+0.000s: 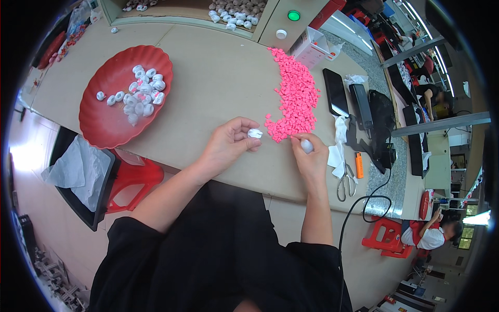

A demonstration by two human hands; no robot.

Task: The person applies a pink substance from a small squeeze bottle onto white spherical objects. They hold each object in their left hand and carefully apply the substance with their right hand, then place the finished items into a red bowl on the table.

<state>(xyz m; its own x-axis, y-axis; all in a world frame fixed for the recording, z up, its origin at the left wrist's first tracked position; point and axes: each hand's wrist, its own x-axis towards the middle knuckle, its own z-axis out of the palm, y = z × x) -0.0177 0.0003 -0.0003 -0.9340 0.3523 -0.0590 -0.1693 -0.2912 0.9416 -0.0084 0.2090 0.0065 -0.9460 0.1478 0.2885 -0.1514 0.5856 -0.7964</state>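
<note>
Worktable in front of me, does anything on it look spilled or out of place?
One small white piece lies alone at the back left of the worktable, apart from those in the red scalloped bowl, so it looks stray. The small pink pieces lie loose, but their compact band looks gathered rather than spilled.

You wear a black top (192, 255), plain across the front, its folds mostly lost in shadow. Your left sleeve (130, 240) is short, wide and loose, with its hem near the elbow; your right sleeve (317, 260) is the same black and just as short. Beyond them your forearms (175, 195) are bare, as are your left hand (227, 143) and right hand (312, 162).
</note>
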